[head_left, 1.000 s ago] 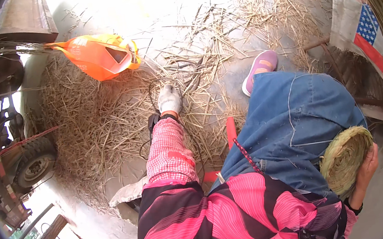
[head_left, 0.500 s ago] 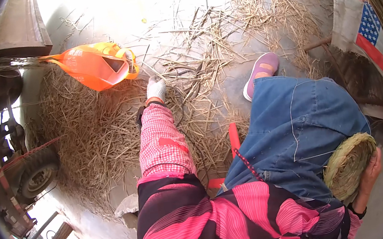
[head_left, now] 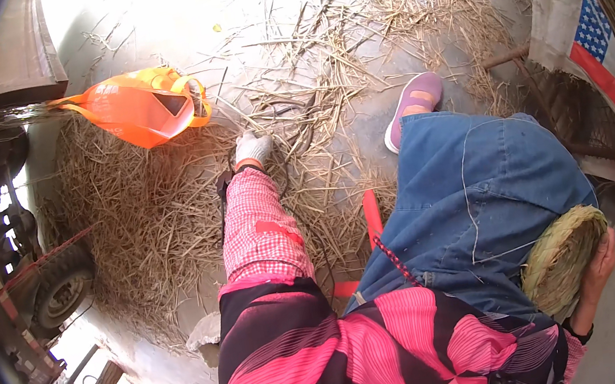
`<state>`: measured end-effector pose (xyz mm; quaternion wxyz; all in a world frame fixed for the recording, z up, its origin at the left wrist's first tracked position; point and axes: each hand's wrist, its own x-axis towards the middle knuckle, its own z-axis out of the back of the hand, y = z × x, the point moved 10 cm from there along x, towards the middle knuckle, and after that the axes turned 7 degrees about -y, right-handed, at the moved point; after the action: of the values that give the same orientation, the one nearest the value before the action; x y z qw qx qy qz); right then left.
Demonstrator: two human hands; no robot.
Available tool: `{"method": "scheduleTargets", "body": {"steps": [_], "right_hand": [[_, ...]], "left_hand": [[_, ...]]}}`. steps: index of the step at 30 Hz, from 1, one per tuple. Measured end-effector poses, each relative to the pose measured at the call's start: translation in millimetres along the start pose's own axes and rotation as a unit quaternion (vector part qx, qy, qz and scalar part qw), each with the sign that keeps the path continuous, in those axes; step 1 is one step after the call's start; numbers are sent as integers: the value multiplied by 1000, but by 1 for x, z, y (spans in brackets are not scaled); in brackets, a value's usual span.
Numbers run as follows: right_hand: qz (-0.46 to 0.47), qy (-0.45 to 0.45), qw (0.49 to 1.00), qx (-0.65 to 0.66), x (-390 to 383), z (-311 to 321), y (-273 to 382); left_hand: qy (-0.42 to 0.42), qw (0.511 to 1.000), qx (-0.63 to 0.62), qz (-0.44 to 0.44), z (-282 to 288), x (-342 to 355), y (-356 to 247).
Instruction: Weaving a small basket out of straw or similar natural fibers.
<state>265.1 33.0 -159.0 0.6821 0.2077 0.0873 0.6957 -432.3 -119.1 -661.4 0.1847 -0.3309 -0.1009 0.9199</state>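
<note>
Straw basket [head_left: 563,259] has its wall woven, remainder unclear; right hand [head_left: 602,268] clasps it, gloved left hand [head_left: 253,149] unreadable.

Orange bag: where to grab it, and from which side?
Likely best: the handle loop at the right end of the orange bag, left hand coming from the near right. The loop stands out from the body; the thin-looking sides would probably fold.

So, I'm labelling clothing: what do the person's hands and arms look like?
The left hand wears a whitish knit glove, with a red-and-white gingham oversleeve bearing a red patch, then a black-and-pink sleeve. The right hand is ungloved, with a black wristband and a pink cuff.
</note>
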Motion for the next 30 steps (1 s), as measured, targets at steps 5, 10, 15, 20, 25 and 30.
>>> {"method": "scheduleTargets", "body": {"steps": [5,10,15,20,25,30], "right_hand": [[16,4,1000,18,2,-5,0],[27,-12,999,37,2,-4,2],[50,-7,998,45,3,-14,18],[62,4,997,56,5,-15,17],[57,31,997,33,7,-10,38],[230,-82,967,69,37,47,111]], "left_hand": [[-64,905,-421,-10,32,-6,11],[-24,677,-732,-69,150,-87,-32],[-53,640,-734,-221,282,-186,-97],[-52,591,-707,-386,386,-262,-142],[-4,600,-624,-500,417,-330,-198],[109,629,-567,-521,391,-344,-270]]}}
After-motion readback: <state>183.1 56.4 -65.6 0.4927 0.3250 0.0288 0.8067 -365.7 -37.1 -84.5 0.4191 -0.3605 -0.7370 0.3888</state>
